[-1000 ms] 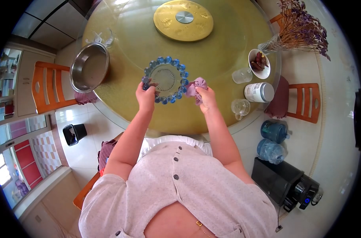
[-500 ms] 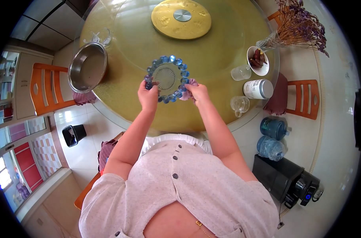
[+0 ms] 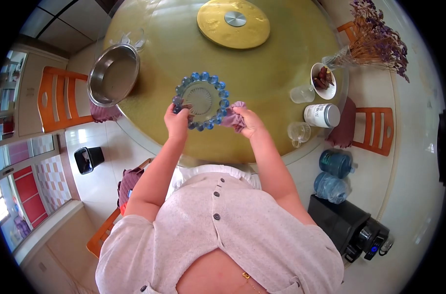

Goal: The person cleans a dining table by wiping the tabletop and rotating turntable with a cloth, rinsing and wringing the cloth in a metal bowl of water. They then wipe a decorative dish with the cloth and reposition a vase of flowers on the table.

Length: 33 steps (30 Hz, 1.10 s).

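Note:
A clear glass plate (image 3: pixel 201 101) with a rim of blue glass beads is held up over the table. My left hand (image 3: pixel 177 121) is closed on the plate's left rim, thumb on the near side. In my right hand (image 3: pixel 250 122) a crumpled pinkish-purple cloth (image 3: pixel 235 116) is bunched between the fingers. The cloth meets the plate's right rim, and I cannot tell how firmly it presses there.
The round table (image 3: pixel 159 54) bears a gold turntable (image 3: pixel 257 34), a steel basin (image 3: pixel 93 93) at left, and at right a bowl (image 3: pixel 331 90), a white canister (image 3: pixel 321 115), a glass mug (image 3: pixel 299 132) and a tumbler (image 3: pixel 301 94). Dried flowers (image 3: pixel 380 49) stand behind.
The plate and my left hand have shifted slightly left. My right hand has moved a little right and down, and more of the cloth shows beside the rim. The view has turned slightly.

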Available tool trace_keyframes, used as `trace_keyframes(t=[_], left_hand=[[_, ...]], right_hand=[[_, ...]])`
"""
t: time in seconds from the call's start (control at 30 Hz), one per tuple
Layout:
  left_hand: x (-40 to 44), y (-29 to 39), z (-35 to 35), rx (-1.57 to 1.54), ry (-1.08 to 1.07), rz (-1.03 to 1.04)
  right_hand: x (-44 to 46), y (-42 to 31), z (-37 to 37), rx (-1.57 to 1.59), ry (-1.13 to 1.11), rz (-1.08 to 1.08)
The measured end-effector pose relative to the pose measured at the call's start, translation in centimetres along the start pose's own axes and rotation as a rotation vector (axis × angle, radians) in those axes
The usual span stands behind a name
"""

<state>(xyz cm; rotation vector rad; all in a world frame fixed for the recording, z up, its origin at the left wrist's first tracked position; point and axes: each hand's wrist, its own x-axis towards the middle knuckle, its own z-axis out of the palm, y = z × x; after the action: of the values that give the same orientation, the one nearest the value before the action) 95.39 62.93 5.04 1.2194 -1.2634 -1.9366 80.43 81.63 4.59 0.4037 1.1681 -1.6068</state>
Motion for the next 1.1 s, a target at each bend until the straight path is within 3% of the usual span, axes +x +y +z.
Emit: trace_keyframes(t=[0.23,0.43,0.97,1.1], left_hand=[[-0.4,0.0,-5.7,0.03,-0.045,-0.163],[-0.9,-1.7,-7.8,0.037,-0.065,-0.316],[3.0,-3.9,-8.9,0.092,-0.144,-0.312],[4.1,-4.6,-8.9,0.443,-0.065,-0.198]], right_hand=[[-2.1,-1.1,2.2,0.076,-0.198,0.067],[-1.6,-0.2,4.5,0.062,-0.212,0.037],[-1.3,1.0,6.5,0.025,-0.17,0.051],[-1.3,0.6,7.2,0.018,-0.181,0.057]])
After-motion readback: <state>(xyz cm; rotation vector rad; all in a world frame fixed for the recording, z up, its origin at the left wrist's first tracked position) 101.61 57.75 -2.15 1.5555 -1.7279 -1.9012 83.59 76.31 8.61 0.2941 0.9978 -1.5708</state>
